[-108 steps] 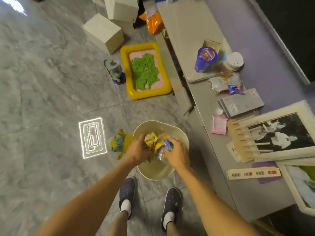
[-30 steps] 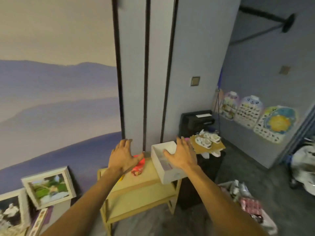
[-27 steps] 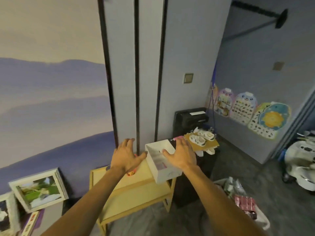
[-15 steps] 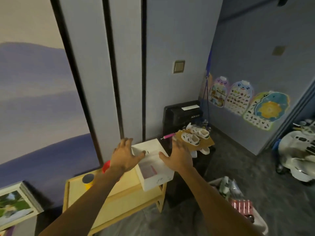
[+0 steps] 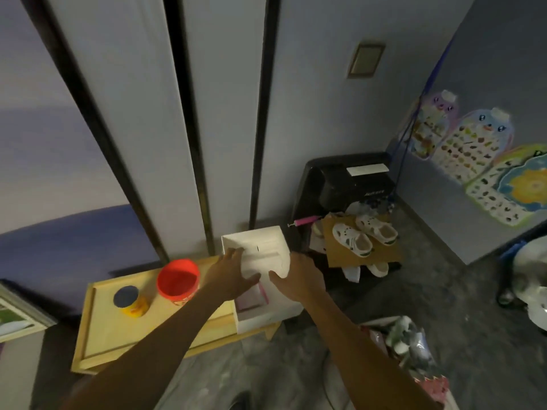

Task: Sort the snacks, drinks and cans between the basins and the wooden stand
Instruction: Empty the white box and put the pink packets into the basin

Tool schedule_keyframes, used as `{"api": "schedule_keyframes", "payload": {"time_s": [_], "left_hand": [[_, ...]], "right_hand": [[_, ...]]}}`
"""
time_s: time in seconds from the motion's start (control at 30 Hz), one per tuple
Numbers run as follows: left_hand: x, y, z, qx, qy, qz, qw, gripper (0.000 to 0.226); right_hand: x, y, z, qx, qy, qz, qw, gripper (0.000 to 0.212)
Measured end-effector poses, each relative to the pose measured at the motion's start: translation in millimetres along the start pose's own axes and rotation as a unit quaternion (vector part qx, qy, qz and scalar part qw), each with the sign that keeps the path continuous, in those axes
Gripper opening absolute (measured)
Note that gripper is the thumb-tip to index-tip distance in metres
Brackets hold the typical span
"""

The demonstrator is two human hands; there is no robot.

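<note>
The white box (image 5: 260, 270) sits on the right end of the wooden stand (image 5: 124, 329), its open top facing you and its right side overhanging the stand's right edge. Your left hand (image 5: 229, 276) lies flat, fingers spread, on the box's left rim; your right hand (image 5: 299, 281) lies flat, fingers apart, on its right rim. Neither hand is closed around anything. The box appears stiff-walled and light, probably card or thin board, so grip it by the two opposite side walls and keep it level; a pink item (image 5: 251, 297) lies inside and may slide. A red-lidded tub (image 5: 177, 279) and a yellow can (image 5: 130, 300) stand upright near the stand's back edge, just left of your left forearm; avoid knocking them. Both arms extend forward, almost straight.
</note>
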State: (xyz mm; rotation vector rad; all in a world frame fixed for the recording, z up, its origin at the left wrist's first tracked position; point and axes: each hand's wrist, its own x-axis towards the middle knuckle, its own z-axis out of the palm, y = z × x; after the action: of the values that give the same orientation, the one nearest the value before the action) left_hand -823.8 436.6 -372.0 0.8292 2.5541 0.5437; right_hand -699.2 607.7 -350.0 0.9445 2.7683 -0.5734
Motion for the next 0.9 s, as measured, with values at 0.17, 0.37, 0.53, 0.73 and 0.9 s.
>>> {"api": "schedule_keyframes", "payload": {"time_s": [0.17,0.37,0.53,0.73,0.9], "left_hand": [[32,0,54,-0.033,-0.029,-0.025,0.999,0.098],[66,-23,114,0.010,-0.104,-0.077,0.992,0.095],[95,-37,164,0.024,-0.150,-0.114,0.982,0.086],[106,-50,201,0.090,-0.158,-0.164,0.970,0.067],[107,-57,210,0.129,-0.165,-0.153,0.966,0.051]], "right_hand": [[40,20,44,-0.006,-0.066,-0.005,0.998,0.084],[98,43,105,-0.006,-0.136,-0.033,0.990,0.069],[133,55,154,-0.025,-0.175,-0.059,0.982,0.048],[153,70,196,-0.020,-0.195,-0.052,0.979,0.023],[158,62,217,0.037,-0.248,-0.050,0.967,0.020]]}}
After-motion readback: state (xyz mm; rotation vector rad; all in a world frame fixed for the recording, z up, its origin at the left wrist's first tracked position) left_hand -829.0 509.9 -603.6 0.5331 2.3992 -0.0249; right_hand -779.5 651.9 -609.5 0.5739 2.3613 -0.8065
